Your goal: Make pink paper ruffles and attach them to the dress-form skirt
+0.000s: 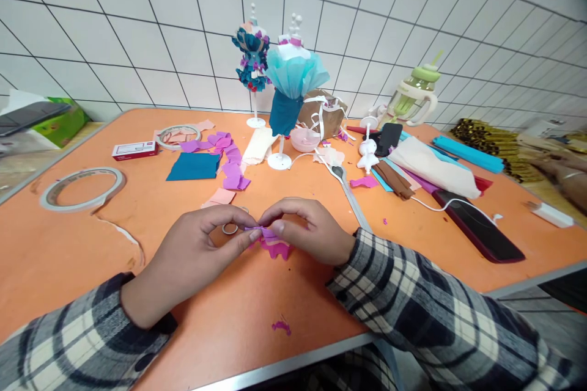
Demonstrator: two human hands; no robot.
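Between the fingertips of both hands is a small piece of purple and pink crepe paper (276,247) with a scalloped lower edge. My left hand (195,244) pinches its upper left end, and my right hand (312,229) pinches the top from the other side. Just behind the left fingers a small ring (230,228) shows on the orange table. A magenta scrap (281,327) lies nearer the table's front edge. Farther back stand a small dress form in a teal skirt with light-blue ruffle (285,113) and another covered in teal and purple paper (252,58).
Tape rolls (83,188) and a teal paper square (193,167) lie left, beside purple paper pieces (233,168). Grey-handled scissors (348,192), a dark phone (479,226), folded papers (435,165) and a green-lidded bottle (414,95) are on the right. A white tiled wall stands behind.
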